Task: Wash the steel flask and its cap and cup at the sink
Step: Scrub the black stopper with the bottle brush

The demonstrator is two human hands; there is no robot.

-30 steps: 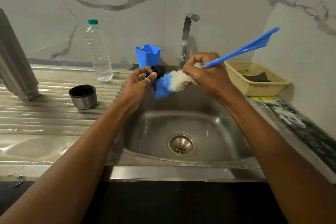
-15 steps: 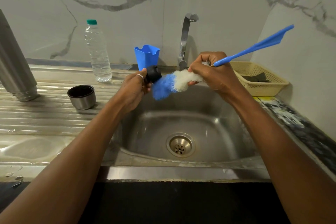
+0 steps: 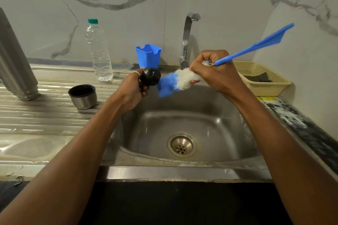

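My left hand [image 3: 132, 90] grips the black flask cap [image 3: 150, 76] above the sink's back left corner. In my right hand [image 3: 217, 73] is a bottle brush [image 3: 173, 83], held by its white bristles, and its blue handle sticks up to the right. The brush's blue tip touches the cap. The steel cup [image 3: 83, 96] stands upright on the wet drainboard at left. The steel flask [image 3: 13, 64] stands upside down at the far left, partly cut off by the frame.
The steel sink [image 3: 210, 129] with its drain lies below my hands; the tap [image 3: 187, 38] is behind them, not running. A water bottle [image 3: 98, 51] and a blue plastic holder [image 3: 148, 55] stand at the back. A beige basket [image 3: 263, 80] sits at right.
My left hand has turned the cap, so its round dark face shows more. The brush tip has shifted slightly against it, and the handle end has swung further right.
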